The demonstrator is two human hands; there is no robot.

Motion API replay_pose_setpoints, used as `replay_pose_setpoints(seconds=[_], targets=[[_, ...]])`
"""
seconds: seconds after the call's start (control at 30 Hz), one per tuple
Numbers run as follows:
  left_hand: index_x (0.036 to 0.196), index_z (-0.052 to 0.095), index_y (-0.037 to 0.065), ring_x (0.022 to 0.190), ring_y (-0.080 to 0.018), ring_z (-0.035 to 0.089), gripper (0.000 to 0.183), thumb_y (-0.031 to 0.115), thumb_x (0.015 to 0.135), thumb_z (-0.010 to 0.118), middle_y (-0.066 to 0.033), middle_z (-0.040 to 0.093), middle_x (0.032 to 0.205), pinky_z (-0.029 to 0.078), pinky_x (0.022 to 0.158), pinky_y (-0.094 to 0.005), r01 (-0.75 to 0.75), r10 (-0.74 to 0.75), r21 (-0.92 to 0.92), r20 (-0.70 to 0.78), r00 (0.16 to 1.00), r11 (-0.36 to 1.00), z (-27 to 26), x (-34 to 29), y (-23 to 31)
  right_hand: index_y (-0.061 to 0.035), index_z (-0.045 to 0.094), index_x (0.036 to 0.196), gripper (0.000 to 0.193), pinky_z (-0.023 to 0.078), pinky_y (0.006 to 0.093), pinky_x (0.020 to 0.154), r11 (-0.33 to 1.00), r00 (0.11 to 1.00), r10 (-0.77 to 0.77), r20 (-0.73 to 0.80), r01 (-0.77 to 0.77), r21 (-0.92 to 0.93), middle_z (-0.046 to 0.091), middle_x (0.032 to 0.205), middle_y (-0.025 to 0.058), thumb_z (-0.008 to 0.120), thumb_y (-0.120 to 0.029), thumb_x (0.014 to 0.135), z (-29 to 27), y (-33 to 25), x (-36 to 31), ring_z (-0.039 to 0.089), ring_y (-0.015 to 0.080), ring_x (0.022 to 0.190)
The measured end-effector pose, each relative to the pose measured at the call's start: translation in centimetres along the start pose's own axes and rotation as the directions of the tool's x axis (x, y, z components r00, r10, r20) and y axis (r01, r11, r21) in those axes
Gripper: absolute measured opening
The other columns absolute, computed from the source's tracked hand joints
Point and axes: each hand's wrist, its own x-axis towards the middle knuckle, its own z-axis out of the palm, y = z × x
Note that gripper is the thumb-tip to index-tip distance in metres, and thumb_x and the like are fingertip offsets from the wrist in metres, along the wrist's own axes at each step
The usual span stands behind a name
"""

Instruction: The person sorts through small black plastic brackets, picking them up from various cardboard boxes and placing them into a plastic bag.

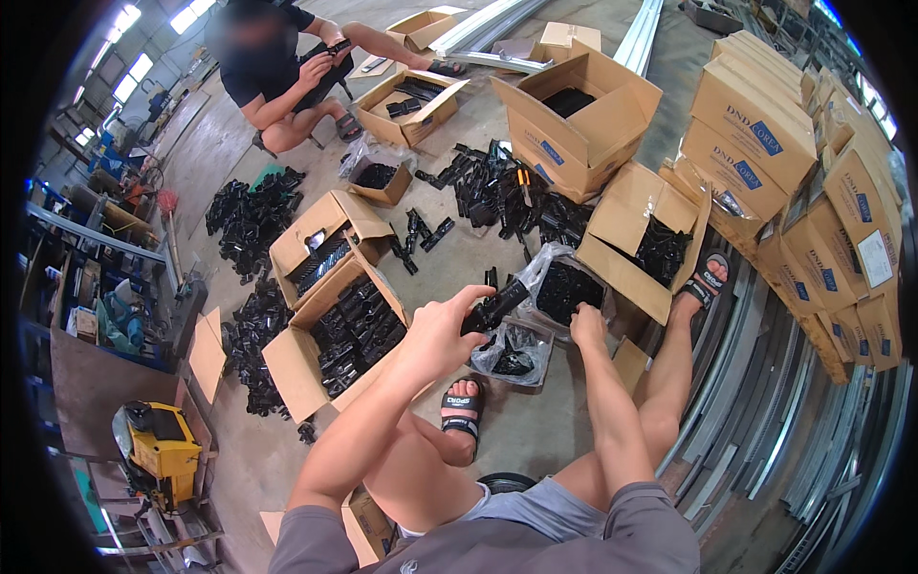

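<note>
My left hand (pixel 448 330) is closed round a black plastic part (pixel 499 304), roughly tube-shaped, held up in front of me. Over the near edge of a plastic-lined box (pixel 541 256) is my right hand (pixel 587 323), its fingers drawn together and pointing down at the small black pieces (pixel 568 289) inside. Whatever those fingers pinch, if anything, is too small to make out. A second lined box (pixel 541 371) with a few black pieces stands just below, between the two hands.
Left of me, an open carton (pixel 287 368) is packed with black parts. Loose black parts (pixel 256 215) lie heaped on the floor. Another carton (pixel 626 277) leans open at right, near stacked cartons (pixel 755 124) on a pallet. A co-worker (pixel 277 81) sits at far left, handling a black part.
</note>
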Motion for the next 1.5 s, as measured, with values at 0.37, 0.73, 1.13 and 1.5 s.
replay_pose_setpoints(seconds=[0.37, 0.73, 1.13, 1.5], targets=[[0.128, 0.060, 0.015, 0.085, -0.0378, 0.069, 0.057, 0.008, 0.073, 0.074, -0.0193, 0.071, 0.090, 0.054, 0.073, -0.0440, -0.083, 0.063, 0.165, 0.118, 0.991, 0.983, -0.1, 1.0, -1.2, -0.0086, 0.077, 0.092, 0.022, 0.057, 0.0490, 0.080, 0.929, 0.968, -0.179, 0.174, 0.225, -0.293, 0.074, 0.097, 0.0170, 0.056, -0.014, 0.089, 4.3, -0.3, 2.5, 0.073, 0.0336, 0.094], [0.125, 0.063, 0.015, 0.081, -0.0375, 0.071, 0.061, 0.009, 0.067, 0.079, -0.0175, 0.073, 0.085, 0.055, 0.077, -0.0435, -0.127, 0.105, 0.150, 0.147, 0.984, 0.981, 0.9, 1.6, -0.4, -0.0079, 0.076, 0.107, 0.026, 0.058, 0.0460, 0.085, 0.933, 0.919, -0.093, 0.384, 0.215, -0.290, 0.071, 0.115, 0.0186, 0.058, -0.010, 0.088, 3.6, 0.6, 3.7, 0.070, 0.0349, 0.107], [0.130, 0.060, 0.006, 0.095, -0.0297, 0.072, 0.055, 0.001, 0.078, 0.077, -0.0202, 0.073, 0.104, 0.054, 0.082, -0.0371, -0.158, 0.121, 0.155, 0.228, 0.966, 0.975, 1.0, 0.8, 2.1, -0.0064, 0.075, 0.114, 0.031, 0.056, 0.0462, 0.090, 0.990, 0.942, -0.089, 0.324, 0.121, -0.079, 0.070, 0.122, 0.0163, 0.055, -0.013, 0.091, 3.3, 0.8, 3.2, 0.067, 0.0331, 0.114], [0.134, 0.055, 0.002, 0.091, -0.0140, 0.067, 0.053, -0.003, 0.084, 0.072, -0.0123, 0.073, 0.101, 0.053, 0.081, -0.0290, -0.048, 0.014, 0.085, 0.361, 0.932, 0.995, 2.1, 2.1, -2.0, 0.0012, 0.073, 0.097, 0.025, 0.056, 0.0473, 0.080, 0.972, 0.971, -0.219, 0.092, 0.209, 0.109, 0.072, 0.088, 0.0219, 0.063, -0.004, 0.075, 3.1, 1.3, 1.1, 0.071, 0.0374, 0.089]])
